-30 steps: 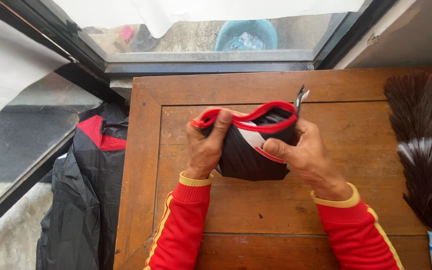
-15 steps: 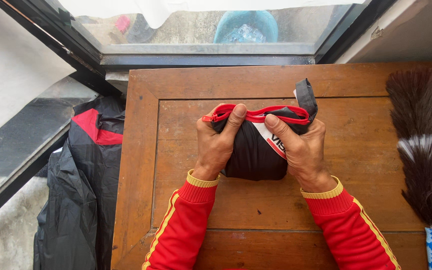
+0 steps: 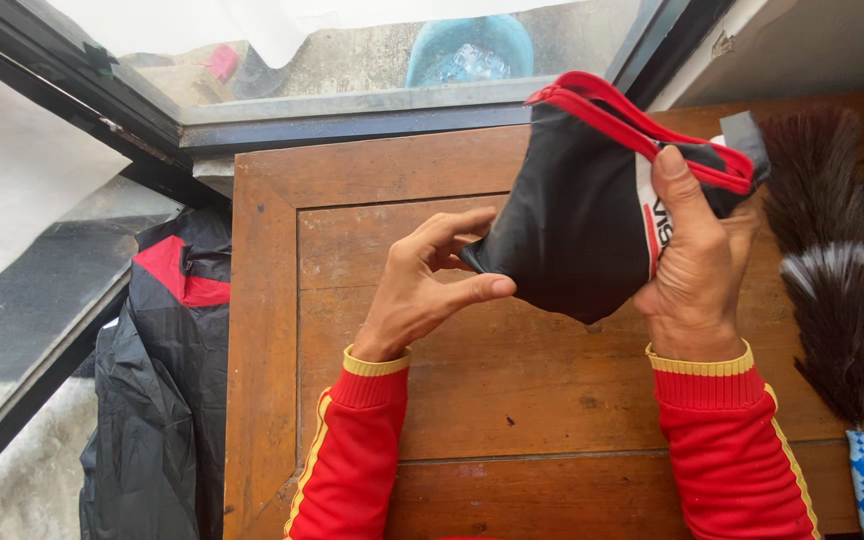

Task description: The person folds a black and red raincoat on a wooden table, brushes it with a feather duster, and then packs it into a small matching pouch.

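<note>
**Black pouch lifted clear of the table, held between 2 hands**

The right hand [image 3: 697,265] grips the stuffed black pouch [image 3: 577,210] at its red-trimmed mouth, thumb pressed over the rim. The left hand [image 3: 427,290] pinches its lower corner. The pouch looks packed; its mouth is still open. A feather duster [image 3: 832,290] lies right of the right hand.

Your head camera is looking steeply down from close above the wooden table [image 3: 262,300], facing toward the window sill [image 3: 352,105] at the frame's top; no second view is sharing the scene.
</note>
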